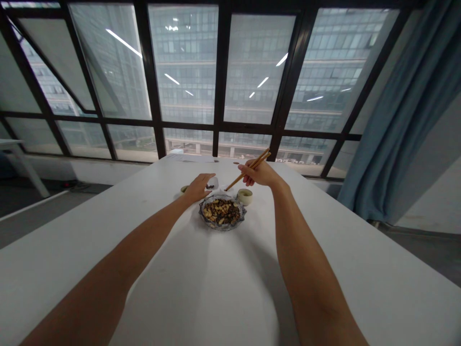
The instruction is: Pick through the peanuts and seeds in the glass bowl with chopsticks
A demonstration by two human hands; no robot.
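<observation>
My right hand point(260, 173) is closed round a pair of wooden chopsticks point(236, 180), which slant down to the left. A tiny dark bit seems to be at their tips, too small to name. My left hand point(197, 188) has its thumb and fingers on either side of a small white bowl point(215, 182) with some dark pieces inside. Just in front of both hands sits a scalloped glass bowl point(205, 222), filled with mixed dark and yellowish dried pieces. A pale green cup point(245, 196) stands to its right. Behind my left hand, another greenish cup point(183, 189) is partly hidden.
A long white table point(173, 288) reaches to the windows. Papers point(190, 157) and a small brown thing point(236, 163) lie at its far end. A blue curtain point(399, 120) hangs on the right, and another white table point(14, 144) stands far left.
</observation>
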